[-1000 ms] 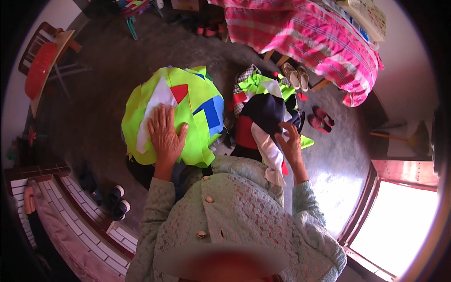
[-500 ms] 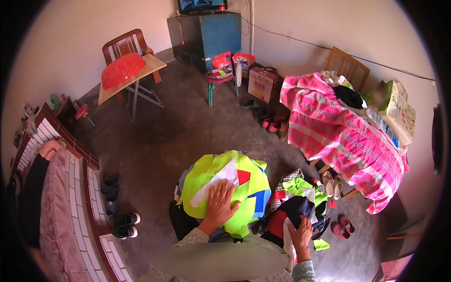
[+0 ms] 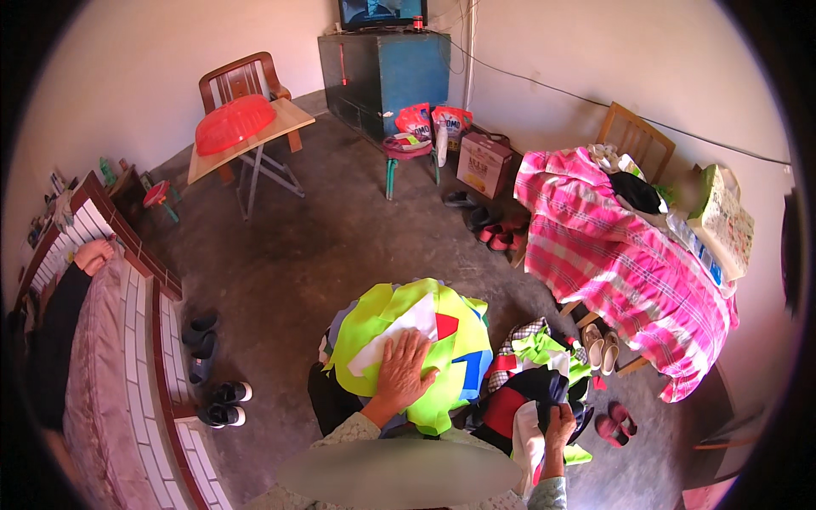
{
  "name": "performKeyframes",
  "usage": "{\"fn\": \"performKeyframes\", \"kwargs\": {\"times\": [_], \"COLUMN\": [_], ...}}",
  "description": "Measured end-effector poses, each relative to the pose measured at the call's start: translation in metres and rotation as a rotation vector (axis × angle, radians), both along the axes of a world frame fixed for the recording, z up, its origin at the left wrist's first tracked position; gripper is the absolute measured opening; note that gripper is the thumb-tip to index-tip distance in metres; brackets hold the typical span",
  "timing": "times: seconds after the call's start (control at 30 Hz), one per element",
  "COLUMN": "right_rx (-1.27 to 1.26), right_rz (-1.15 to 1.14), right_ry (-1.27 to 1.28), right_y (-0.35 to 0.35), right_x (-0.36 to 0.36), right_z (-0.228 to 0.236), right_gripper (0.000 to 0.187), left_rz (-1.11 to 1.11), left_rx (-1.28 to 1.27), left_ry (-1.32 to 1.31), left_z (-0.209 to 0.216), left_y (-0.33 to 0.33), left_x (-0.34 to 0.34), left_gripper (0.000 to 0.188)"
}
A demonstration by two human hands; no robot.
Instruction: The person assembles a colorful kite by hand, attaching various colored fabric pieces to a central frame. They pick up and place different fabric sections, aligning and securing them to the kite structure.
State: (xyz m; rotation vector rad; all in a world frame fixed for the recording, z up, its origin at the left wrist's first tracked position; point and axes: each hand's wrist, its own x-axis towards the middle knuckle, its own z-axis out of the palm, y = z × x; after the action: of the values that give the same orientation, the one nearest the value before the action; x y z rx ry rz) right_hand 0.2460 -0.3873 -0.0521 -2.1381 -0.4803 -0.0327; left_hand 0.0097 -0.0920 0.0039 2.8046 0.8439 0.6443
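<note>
The largest item is the grey floor (image 3: 280, 297), bounded on the right by a table draped in a pink checked cloth (image 3: 620, 263). A brick-faced platform (image 3: 140, 357) closes off the left side; a second person's dark-clothed limb (image 3: 61, 340) lies on its pink cover (image 3: 95, 374). At the far wall stands a dark cabinet (image 3: 412, 81). Nearer, on the left, a folding table (image 3: 285, 119) carries an upturned red basin (image 3: 234, 123).

The domed fabric bundle (image 3: 463, 340), mainly yellow-green with white, red and blue patches, sits directly in front of the person; its support is mostly hidden. A scrap pile (image 3: 534, 344) lies just right of it, between the bundle and the draped table, limiting clearance on that side. A carton (image 3: 484, 161) and a small stool (image 3: 408, 147) stand beyond, well apart from the work.

The left hand (image 3: 404, 374) rests on the near face of the bundle, fingers extended, thumb spread away. The right hand (image 3: 558, 432) is at the pile, fingers bent together and clamped on a dark cloth (image 3: 544, 384).

Beige shoes (image 3: 602, 350) and dark red shoes (image 3: 614, 427) stand right of the pile. The smallest item, a red scrap (image 3: 599, 383), lies between these two pairs.
</note>
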Motion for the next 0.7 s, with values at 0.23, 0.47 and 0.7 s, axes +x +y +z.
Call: {"fn": "performKeyframes", "kwargs": {"times": [0.23,0.47,0.7], "right_rx": [-0.003,-0.353,-0.575], "right_rz": [0.011,0.11,0.024], "right_ry": [0.001,-0.191,-0.112], "right_y": [0.001,0.028,0.04], "right_x": [0.006,-0.009,-0.011], "right_z": [-0.004,0.021,0.033], "right_gripper": [0.011,0.03,0.036], "left_rz": [0.0,0.0,0.002], "left_rx": [-0.01,-0.003,-0.001], "left_ry": [-0.001,-0.023,-0.037], "left_z": [0.0,0.001,0.002], "left_y": [0.0,0.0,0.001], "left_x": [0.0,-0.002,0.002], "left_gripper": [0.064,0.063,0.062]}}
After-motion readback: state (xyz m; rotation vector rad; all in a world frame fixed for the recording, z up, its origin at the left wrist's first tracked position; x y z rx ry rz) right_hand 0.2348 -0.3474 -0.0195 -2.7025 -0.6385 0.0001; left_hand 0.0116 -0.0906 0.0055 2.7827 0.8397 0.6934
